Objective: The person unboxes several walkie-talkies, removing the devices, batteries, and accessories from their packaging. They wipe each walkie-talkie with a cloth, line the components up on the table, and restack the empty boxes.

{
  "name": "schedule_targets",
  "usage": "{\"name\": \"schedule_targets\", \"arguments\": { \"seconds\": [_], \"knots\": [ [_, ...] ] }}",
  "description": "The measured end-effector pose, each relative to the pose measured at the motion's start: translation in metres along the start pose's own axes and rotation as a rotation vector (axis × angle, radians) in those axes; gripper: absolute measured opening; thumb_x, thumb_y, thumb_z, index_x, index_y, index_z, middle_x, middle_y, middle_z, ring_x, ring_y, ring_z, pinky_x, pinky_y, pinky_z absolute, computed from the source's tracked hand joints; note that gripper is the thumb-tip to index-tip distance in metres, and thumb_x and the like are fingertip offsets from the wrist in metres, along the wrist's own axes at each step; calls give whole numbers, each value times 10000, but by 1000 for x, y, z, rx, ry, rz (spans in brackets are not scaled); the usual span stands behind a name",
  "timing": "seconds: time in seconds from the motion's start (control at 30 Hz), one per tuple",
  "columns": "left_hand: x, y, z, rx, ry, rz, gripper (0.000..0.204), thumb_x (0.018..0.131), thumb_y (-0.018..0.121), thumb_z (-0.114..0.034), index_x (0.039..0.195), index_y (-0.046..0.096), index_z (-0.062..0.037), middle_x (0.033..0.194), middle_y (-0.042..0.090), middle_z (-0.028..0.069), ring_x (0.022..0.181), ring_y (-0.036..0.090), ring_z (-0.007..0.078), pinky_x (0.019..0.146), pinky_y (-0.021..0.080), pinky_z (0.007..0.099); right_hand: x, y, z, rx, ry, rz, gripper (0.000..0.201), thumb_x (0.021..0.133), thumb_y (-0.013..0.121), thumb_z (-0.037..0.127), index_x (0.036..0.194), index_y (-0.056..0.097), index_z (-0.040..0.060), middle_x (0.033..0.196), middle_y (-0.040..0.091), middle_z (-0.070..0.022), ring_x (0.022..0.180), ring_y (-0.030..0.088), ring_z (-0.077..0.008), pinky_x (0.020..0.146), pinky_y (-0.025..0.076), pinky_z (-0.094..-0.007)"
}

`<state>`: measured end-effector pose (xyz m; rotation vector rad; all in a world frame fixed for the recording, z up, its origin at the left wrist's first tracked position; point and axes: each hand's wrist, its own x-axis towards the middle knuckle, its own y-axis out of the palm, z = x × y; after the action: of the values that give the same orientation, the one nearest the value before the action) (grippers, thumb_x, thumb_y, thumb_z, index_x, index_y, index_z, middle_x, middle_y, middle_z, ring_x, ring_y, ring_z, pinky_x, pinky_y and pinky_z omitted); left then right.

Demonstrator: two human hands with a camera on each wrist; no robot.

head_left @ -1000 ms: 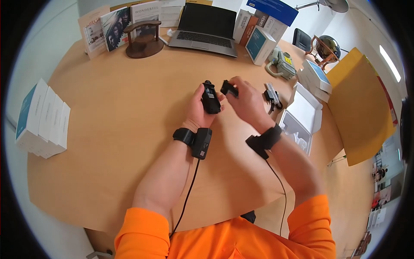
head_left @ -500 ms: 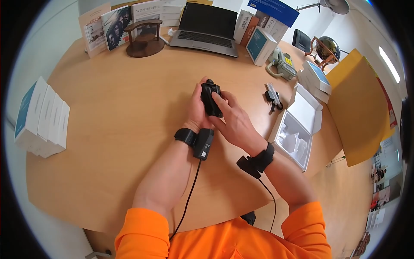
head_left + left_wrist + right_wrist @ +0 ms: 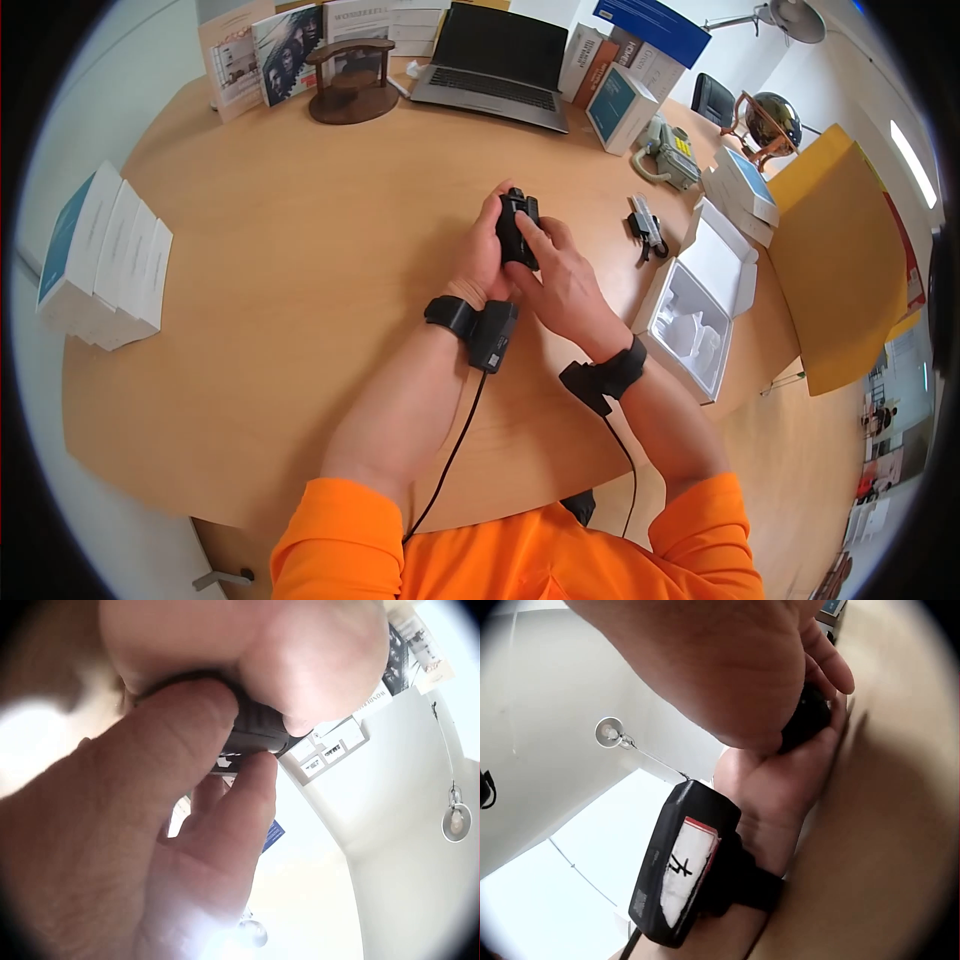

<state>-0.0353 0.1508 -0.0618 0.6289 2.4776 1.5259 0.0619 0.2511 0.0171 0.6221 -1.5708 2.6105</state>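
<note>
A black handheld device [image 3: 511,238] with a ridged top end is held over the desk in the head view. My left hand [image 3: 480,258] cradles it from the left and below, fingers wrapped round its side. From the right, my right hand [image 3: 572,290] grips its upper face, one finger lying along it and another at its lower end. The left wrist view shows fingers close around the dark device [image 3: 259,735], which they mostly cover. In the right wrist view, the device [image 3: 807,720] lies against the left palm, partly hidden by the right hand.
An open white box [image 3: 655,345] with a moulded insert stands on the right, near a coiled cable bundle [image 3: 647,230]. A telephone [image 3: 668,155] and a laptop [image 3: 492,95] are farther back. White boxes [image 3: 105,265] stand at the left edge.
A second, smaller black piece, held apart by my right hand a second ago, was brought onto the device. Both hands now meet on it, and the whole view has shifted slightly.
</note>
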Motion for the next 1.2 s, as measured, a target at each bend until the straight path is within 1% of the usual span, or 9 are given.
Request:
{"name": "schedule_targets", "arguments": {
  "seconds": [0.4,0.5,0.63,0.73,0.9,0.93,1.03,1.1,1.2],
  "knots": [
    [-1,8,2,-29,-18,-21,438,1089,396,-420,1434,484,-164,1211,604,45,1104,597,194,989,503,370,3,4,-19,127,-46,-39,663,880,708,156,1467,436,11,1333,513,-282,1101,613,-454,925,528,-458],
    [-10,32,-1,-12,-38,-6,451,1089,390,-430,1439,480,-161,1211,602,41,1099,593,187,979,503,368,1,3,-26,321,114,-63,674,881,704,185,1475,431,22,1355,509,-275,1160,593,-440,963,510,-446],
    [-19,56,4,327,-19,281,549,1082,367,-481,1515,407,-144,1292,590,71,1108,587,207,1013,469,376,-9,-8,-37,251,138,-429,777,848,725,196,1509,356,24,1267,590,-216,1010,659,-269,799,565,-352],
    [-42,99,-6,401,-49,346,582,1078,386,-477,1522,390,-101,1334,576,102,1162,579,199,1037,450,374,-44,-75,-24,1102,367,-304,780,861,687,128,1535,300,65,1170,608,-123,849,675,-189,645,568,-317],
    [-51,125,-7,849,25,373,444,1049,534,-362,1378,566,-65,1163,670,80,1094,636,189,990,488,363,-152,-154,-44,1353,287,-663,678,875,597,64,1505,347,87,1270,581,-176,979,706,-327,728,623,-391],
    [-52,138,6,919,46,372,330,1016,603,-279,1213,674,-23,1059,702,71,1002,671,194,934,511,338,-170,-166,-47,1361,305,-750,636,907,588,96,1496,350,79,1214,604,-159,958,708,-298,720,622,-391],
    [-53,199,47,1416,-93,565,296,1001,611,-237,1119,703,19,1049,699,69,995,673,179,901,512,304,-213,-185,-68,1343,371,-881,516,1015,519,276,1473,379,85,1187,629,-126,947,711,-278,720,627,-416],
    [-35,207,95,1428,-188,680,340,943,668,-264,1087,711,41,1079,703,120,1007,679,219,890,512,315,-230,-183,-81,1340,401,-910,493,1046,455,369,1459,411,104,1199,634,-106,944,712,-280,721,629,-420],
    [-9,214,153,1897,201,829,397,871,729,-309,1081,722,28,1088,691,197,1034,669,302,903,518,374,-245,-179,-86,1377,419,-930,481,1056,430,375,1460,419,115,1197,635,-106,944,712,-284,718,633,-426]
  ]
}}
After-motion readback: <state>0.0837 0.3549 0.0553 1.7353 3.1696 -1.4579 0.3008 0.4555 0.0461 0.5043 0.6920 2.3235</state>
